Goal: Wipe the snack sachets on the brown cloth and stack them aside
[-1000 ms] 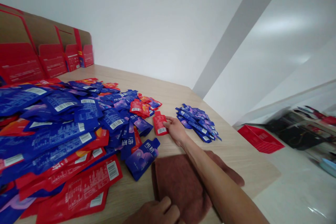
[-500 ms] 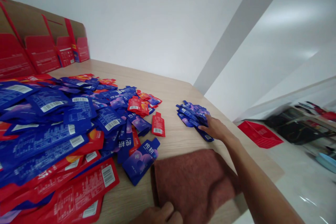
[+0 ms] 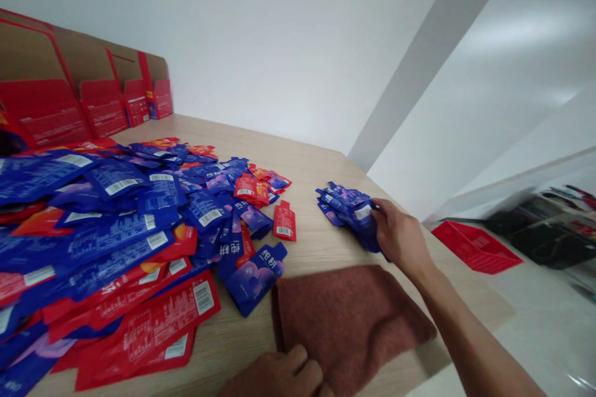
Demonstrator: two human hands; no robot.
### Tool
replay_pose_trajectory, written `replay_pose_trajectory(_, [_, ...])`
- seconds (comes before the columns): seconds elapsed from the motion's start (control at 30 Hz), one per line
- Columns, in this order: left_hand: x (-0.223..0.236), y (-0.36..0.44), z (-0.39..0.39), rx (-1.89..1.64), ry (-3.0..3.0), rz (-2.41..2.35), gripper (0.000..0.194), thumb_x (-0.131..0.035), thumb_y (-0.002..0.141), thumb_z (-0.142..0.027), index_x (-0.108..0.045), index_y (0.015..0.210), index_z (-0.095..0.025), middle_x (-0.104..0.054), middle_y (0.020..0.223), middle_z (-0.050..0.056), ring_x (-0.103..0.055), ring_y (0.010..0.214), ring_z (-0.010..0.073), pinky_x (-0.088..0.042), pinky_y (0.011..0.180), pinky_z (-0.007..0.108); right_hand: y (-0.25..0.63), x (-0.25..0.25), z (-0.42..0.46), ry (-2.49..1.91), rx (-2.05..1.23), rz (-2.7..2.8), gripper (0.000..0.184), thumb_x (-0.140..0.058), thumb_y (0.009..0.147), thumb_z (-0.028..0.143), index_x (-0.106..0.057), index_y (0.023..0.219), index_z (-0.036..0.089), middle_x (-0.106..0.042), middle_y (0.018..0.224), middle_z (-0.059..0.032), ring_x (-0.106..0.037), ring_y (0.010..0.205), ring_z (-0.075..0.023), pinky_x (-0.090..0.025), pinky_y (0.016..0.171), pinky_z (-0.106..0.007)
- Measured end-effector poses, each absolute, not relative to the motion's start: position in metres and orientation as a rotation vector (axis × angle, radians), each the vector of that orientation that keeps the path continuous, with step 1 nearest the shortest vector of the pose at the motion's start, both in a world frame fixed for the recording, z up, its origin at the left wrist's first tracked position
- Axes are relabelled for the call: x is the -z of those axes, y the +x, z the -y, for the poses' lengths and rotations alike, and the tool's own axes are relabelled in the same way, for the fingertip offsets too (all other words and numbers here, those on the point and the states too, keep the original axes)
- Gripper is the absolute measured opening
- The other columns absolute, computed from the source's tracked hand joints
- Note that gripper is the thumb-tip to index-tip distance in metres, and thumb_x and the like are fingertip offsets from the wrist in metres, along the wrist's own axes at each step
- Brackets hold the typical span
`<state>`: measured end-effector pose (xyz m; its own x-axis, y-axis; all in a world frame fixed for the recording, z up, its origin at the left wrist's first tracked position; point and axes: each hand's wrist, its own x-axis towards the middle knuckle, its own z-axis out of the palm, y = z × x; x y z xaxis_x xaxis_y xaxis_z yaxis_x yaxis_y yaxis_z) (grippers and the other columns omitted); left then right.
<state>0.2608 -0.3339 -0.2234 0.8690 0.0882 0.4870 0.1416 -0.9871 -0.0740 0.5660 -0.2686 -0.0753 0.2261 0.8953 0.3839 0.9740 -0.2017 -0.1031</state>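
Note:
On the right of the wooden table, a small heap of blue pouches (image 3: 342, 203) lies apart from the big pile. My right hand (image 3: 398, 232) is closed on a blue pouch (image 3: 365, 223) at the right side of that heap, thumb and fingers pinching its edge. A folded brown towel (image 3: 344, 310) lies in front of the heap. At the bottom, my left hand (image 3: 288, 372) has its fingers curled on the towel's near left edge; its underside is hidden. A single red pouch (image 3: 284, 221) and a blue pouch (image 3: 257, 276) lie left of the towel.
A large pile of blue and red pouches (image 3: 125, 242) covers the table's left side. Behind it, red and brown cardboard boxes (image 3: 102, 108) stand along the wall. Beyond the table's right edge is a red box (image 3: 477, 247), with dark blurred items (image 3: 535, 229) farther right.
My right hand has drawn slightly back to the right, and a pouch with its barcode facing up now shows at its fingertips. My left hand stays on the towel. The view has shifted a little.

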Motion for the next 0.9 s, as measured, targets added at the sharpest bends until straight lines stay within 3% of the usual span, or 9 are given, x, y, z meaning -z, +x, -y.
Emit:
replay_pose_trajectory(0.13, [0.222,0.261,0.336,0.857,-2.886,0.193,0.039,-0.089,0.095,-0.030,-0.051,0.091,-0.021,-0.053,0.077,-0.005,-0.053,0.067,0.0151,-0.026,0.040,0.030,0.511,0.098,0.316,-1.795,-0.342,1.815,0.043,-0.043,0.110,0.039,-0.061,0.144,0.020,-0.076,0.081,-0.0025,-0.073,0.071,-0.0221,-0.061,0.068,-0.032])
replay_pose_trajectory(0.23, [0.220,0.262,0.338,0.944,-2.837,0.221,0.036,-0.083,0.099,-0.028,-0.049,0.089,-0.022,-0.052,0.074,-0.005,-0.052,0.063,0.0153,-0.027,0.040,0.030,0.473,0.128,0.342,-1.656,-0.420,1.966,0.045,-0.051,0.108,0.030,-0.062,0.151,0.024,-0.080,0.115,-0.0106,-0.077,0.106,-0.0269,-0.064,0.098,-0.043])
replay_pose_trajectory(0.33, [0.218,0.263,0.339,0.995,-2.822,0.230,0.028,-0.079,0.100,-0.025,-0.053,0.094,-0.022,-0.057,0.077,-0.005,-0.055,0.064,0.0161,-0.032,0.040,0.030,0.450,0.146,0.353,-1.570,-0.319,2.171,0.057,-0.056,0.107,0.025,-0.052,0.164,0.029,-0.050,0.169,-0.0154,-0.049,0.155,-0.0348,-0.046,0.124,-0.058])
replay_pose_trajectory(0.4, [0.218,0.263,0.340,0.994,-2.832,0.240,0.023,-0.077,0.101,-0.024,-0.054,0.099,-0.022,-0.062,0.082,-0.004,-0.060,0.070,0.0171,-0.037,0.043,0.031,0.443,0.151,0.355,-1.526,-0.363,2.316,0.061,-0.056,0.108,0.024,-0.046,0.168,0.030,-0.028,0.181,-0.0106,-0.024,0.167,-0.0357,-0.036,0.130,-0.061])
replay_pose_trajectory(0.5, [0.220,0.262,0.340,0.988,-2.834,0.239,0.023,-0.076,0.102,-0.023,-0.053,0.096,-0.022,-0.062,0.082,-0.003,-0.060,0.070,0.0173,-0.039,0.046,0.031,0.449,0.153,0.356,-1.464,-0.458,2.419,0.059,-0.049,0.112,0.022,-0.040,0.170,0.029,-0.021,0.182,-0.0068,-0.010,0.170,-0.0324,-0.028,0.133,-0.061])
replay_pose_trajectory(0.6, [0.224,0.260,0.339,0.880,-2.859,0.195,0.028,-0.077,0.102,-0.023,-0.051,0.094,-0.021,-0.058,0.077,-0.004,-0.055,0.065,0.0163,-0.036,0.045,0.031,0.473,0.157,0.358,-1.498,-0.439,2.353,0.056,-0.040,0.115,0.022,-0.040,0.170,0.031,-0.023,0.182,-0.0052,-0.011,0.169,-0.0294,-0.024,0.133,-0.062])
replay_pose_trajectory(0.7, [0.225,0.259,0.338,0.773,-2.906,0.196,0.031,-0.080,0.101,-0.024,-0.050,0.096,-0.021,-0.057,0.078,-0.004,-0.055,0.067,0.0158,-0.033,0.045,0.031,0.507,0.162,0.359,-1.660,-0.347,2.214,0.054,-0.044,0.114,0.029,-0.044,0.168,0.033,-0.027,0.181,-0.0053,-0.015,0.169,-0.0287,-0.026,0.133,-0.060])
replay_pose_trajectory(0.8, [0.221,0.258,0.339,0.744,-2.939,0.197,0.032,-0.083,0.099,-0.025,-0.052,0.098,-0.020,-0.058,0.081,-0.003,-0.055,0.069,0.0164,-0.031,0.043,0.032,0.537,0.165,0.360,-1.860,-0.225,2.083,0.054,-0.053,0.111,0.037,-0.052,0.164,0.033,-0.033,0.179,-0.0068,-0.029,0.165,-0.0301,-0.032,0.132,-0.057])
replay_pose_trajectory(0.9, [0.215,0.259,0.340,0.748,-2.948,0.195,0.033,-0.084,0.098,-0.024,-0.052,0.096,-0.020,-0.058,0.081,-0.003,-0.055,0.069,0.0167,-0.032,0.044,0.032,0.556,0.157,0.361,-1.943,-0.116,2.052,0.056,-0.046,0.108,0.029,-0.053,0.164,0.029,-0.043,0.174,-0.0112,-0.047,0.157,-0.0297,-0.038,0.130,-0.054])
